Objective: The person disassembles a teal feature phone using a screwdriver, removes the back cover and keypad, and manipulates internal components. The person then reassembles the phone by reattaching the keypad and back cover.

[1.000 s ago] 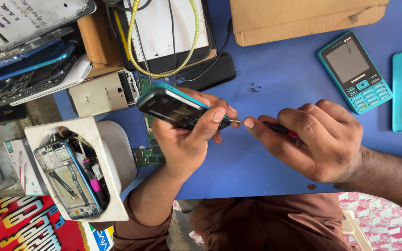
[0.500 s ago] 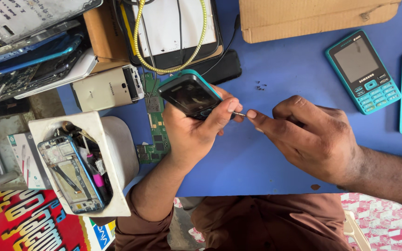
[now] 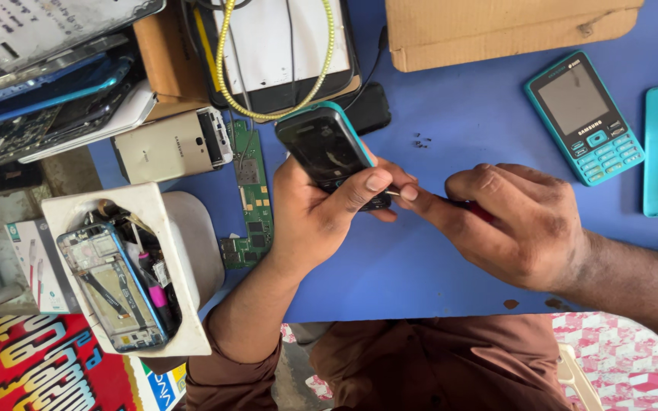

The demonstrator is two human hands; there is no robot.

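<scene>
your left hand [image 3: 321, 221] grasps the small dark phone [image 3: 327, 152] by its edges above the blue counter [image 3: 436, 251]; it looks light, rigid and slippery, so keep to the sides. your right hand [image 3: 523, 224] is clenched on a red-handled screwdriver [image 3: 472, 210], tip at its lower end.

Phone-repair workbench: circuit board [image 3: 251, 194], dismantled phones [image 3: 112, 285]

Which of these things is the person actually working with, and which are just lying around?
In use: black phone in left hand; red-handled screwdriver in right hand.

Lying about: teal keypad phone, green circuit board, gold phone, cardboard box, tiny screws.
</scene>
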